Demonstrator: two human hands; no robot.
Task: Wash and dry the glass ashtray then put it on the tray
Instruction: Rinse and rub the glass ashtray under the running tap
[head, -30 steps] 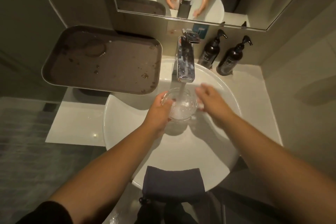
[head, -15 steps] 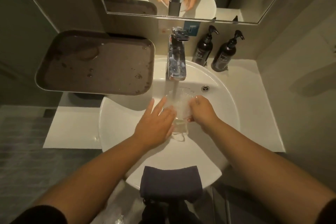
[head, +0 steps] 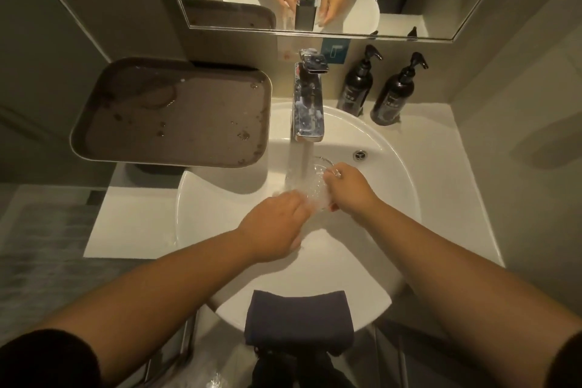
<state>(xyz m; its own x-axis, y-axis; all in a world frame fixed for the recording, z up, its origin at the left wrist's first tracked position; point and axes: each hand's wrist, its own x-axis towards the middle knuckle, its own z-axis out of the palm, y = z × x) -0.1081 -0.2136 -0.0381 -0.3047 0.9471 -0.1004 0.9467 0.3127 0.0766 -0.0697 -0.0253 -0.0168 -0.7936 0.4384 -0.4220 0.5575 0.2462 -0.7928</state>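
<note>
Both hands, left hand (head: 277,224) and right hand (head: 349,189), are gripping the glass ashtray (head: 315,179) under the tap's (head: 308,107) running water, above the sink (head: 393,186)

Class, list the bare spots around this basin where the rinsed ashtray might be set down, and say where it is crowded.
Free: the tray's wet floor; the white counter between tray and sink; the counter strip right of the sink. Crowded: under the tap, where left hand and right hand hold the ashtray; the corner with two pump bottles; the front rim under the cloth.
</note>
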